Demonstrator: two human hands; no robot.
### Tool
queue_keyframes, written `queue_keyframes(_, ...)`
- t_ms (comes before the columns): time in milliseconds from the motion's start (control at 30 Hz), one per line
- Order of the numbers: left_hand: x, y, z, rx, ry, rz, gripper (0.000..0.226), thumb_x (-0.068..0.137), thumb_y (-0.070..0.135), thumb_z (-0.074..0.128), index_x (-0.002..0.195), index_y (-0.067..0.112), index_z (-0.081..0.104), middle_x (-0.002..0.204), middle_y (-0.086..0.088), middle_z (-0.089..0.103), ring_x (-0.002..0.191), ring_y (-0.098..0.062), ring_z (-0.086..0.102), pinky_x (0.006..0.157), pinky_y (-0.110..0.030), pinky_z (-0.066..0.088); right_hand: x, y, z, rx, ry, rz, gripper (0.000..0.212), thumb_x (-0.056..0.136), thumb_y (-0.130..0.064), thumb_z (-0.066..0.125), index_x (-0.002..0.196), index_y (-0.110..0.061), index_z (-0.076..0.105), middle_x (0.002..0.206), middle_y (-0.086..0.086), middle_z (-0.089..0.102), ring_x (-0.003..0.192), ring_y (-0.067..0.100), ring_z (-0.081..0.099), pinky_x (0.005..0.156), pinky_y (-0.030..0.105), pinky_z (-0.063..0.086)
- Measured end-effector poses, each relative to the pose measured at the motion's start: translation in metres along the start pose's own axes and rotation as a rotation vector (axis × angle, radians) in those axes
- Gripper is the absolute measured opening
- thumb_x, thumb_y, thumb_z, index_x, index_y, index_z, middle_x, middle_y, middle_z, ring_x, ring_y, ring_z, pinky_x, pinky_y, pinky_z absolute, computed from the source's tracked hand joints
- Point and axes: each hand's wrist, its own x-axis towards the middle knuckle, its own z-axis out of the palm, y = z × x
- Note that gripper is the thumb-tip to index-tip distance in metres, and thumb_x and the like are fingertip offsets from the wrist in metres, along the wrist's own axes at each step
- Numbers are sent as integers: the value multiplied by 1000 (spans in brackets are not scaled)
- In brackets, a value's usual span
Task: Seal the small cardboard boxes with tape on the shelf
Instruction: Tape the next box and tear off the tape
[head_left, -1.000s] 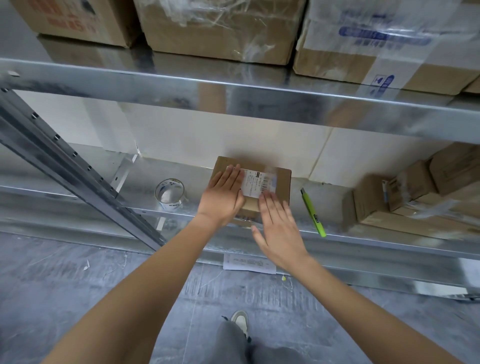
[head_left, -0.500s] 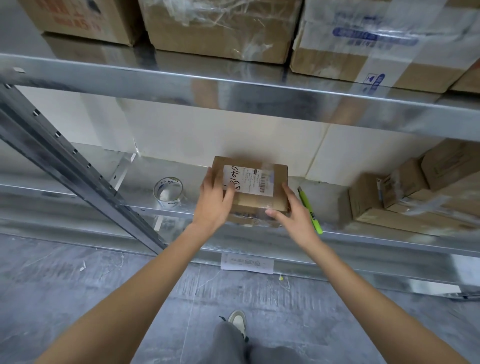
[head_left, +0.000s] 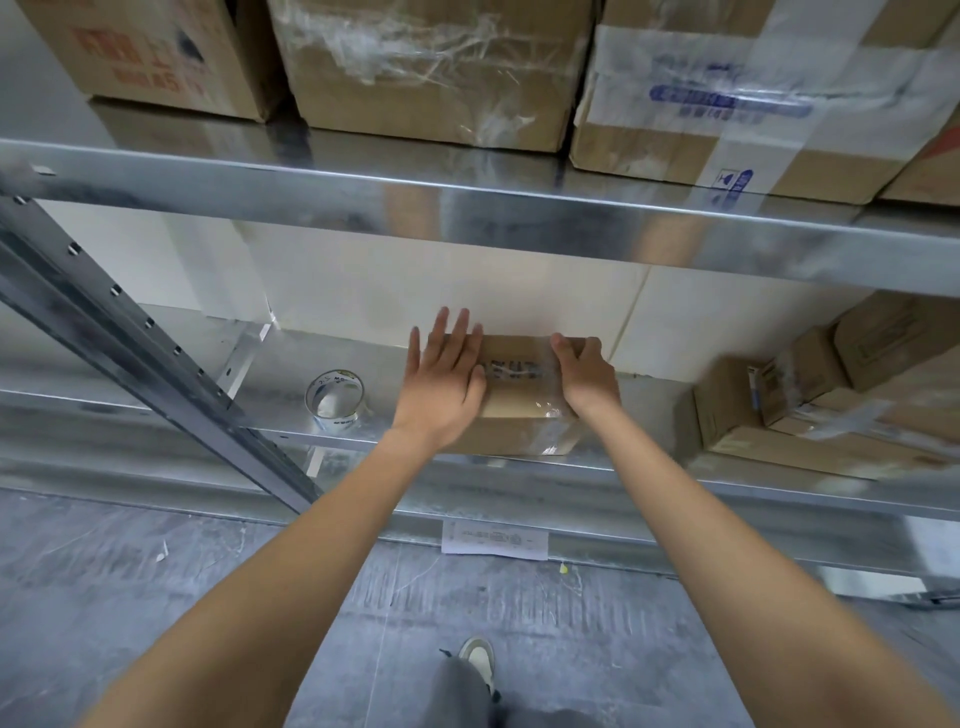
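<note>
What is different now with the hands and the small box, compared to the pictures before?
The left hand went from gripping the left edge of the small brown cardboard box to lying flat on its top. The right hand moved up onto the right top and curls over it. The clear tape roll stayed on the metal shelf.

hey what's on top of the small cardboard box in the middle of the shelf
On the box lie both hands: the left hand flat, the right hand curled over its far right edge. Between them shows a blurred printed label under shiny clear tape. The hands hide the rest of the top.
</note>
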Motion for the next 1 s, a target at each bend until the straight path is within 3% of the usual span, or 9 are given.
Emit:
queue_keyframes(100, 9, 0, -2, 7, -50, 45, 73, 90, 42, 4, 151, 14, 32, 159, -6, 28, 149, -24, 18, 119, -41, 9, 6, -3, 9, -210, 134, -51, 57, 101, -51, 28, 140, -10, 35, 136, 16, 49, 122, 34, 47, 92, 43, 40)
queue_keyframes(167, 14, -2, -2, 0, -80, 33, 77, 87, 43, -2, 153, 15, 27, 160, -4, 23, 150, -22, 15, 119, -39, 8, 5, -8, 10, -403, 224, -202, 58, 103, -46, 24, 150, -13, 25, 152, 12, 34, 138, 30, 32, 108, 45, 30)
queue_keyframes(233, 16, -3, -1, -2, -90, 24, 79, 86, 44, -3, 153, 15, 27, 161, -4, 21, 150, -21, 14, 119, -39, 8, 2, -15, 14, -461, 159, -385, 60, 103, -45, 19, 154, -14, 17, 161, 5, 18, 148, 21, 15, 119, 42, 12)
queue_keyframes(333, 17, -2, -1, 1, -105, 26, 80, 86, 44, -4, 153, 14, 27, 161, -5, 21, 150, -21, 14, 119, -39, 8, 2, -15, 28, -680, -18, -482, 68, 101, -53, 13, 155, -13, 8, 163, 3, 4, 150, 17, 1, 121, 43, 1)
queue_keyframes(500, 19, -2, -1, -10, -92, 7, 79, 85, 43, -4, 153, 15, 27, 161, -4, 20, 150, -21, 12, 120, -38, 6, 3, -14, 32, -758, -39, -448, 73, 100, -56, 12, 155, -9, 3, 163, 6, -1, 150, 18, -2, 121, 43, 0)
queue_keyframes(600, 20, -1, 0, -16, -87, -15, 69, 92, 38, 4, 154, 16, 24, 162, -3, 16, 151, -19, 9, 120, -36, 4, -17, -4, 31, -746, 11, -486, 80, 96, -60, 7, 154, -4, 11, 162, 11, 9, 150, 21, 5, 121, 44, 0)
queue_keyframes(700, 20, 0, 1, -23, -91, -27, 67, 92, 37, 6, 155, 17, 21, 163, -1, 13, 151, -18, 6, 120, -35, 2, -54, 21, 29, -729, 98, -597, 88, 92, -63, 6, 149, 0, 27, 156, 18, 27, 147, 28, 21, 120, 48, 10)
queue_keyframes(900, 24, -3, 3, -10, -103, -17, 52, 105, 26, 22, 156, 20, 16, 164, 2, 8, 151, -19, -1, 121, -36, 0, -64, 21, 29, -721, 83, -602, 91, 90, -65, 4, 150, -1, 27, 156, 17, 27, 147, 28, 19, 121, 45, 5)
queue_keyframes(1000, 15, -5, 5, 2, -22, 21, 57, 101, 33, 16, 155, 18, 19, 163, -2, 9, 151, -24, 2, 122, -43, 5, -58, 17, 16, -496, 204, -563, 75, 95, -57, 14, 140, -5, 46, 136, 16, 54, 126, 33, 48, 111, 47, 31)
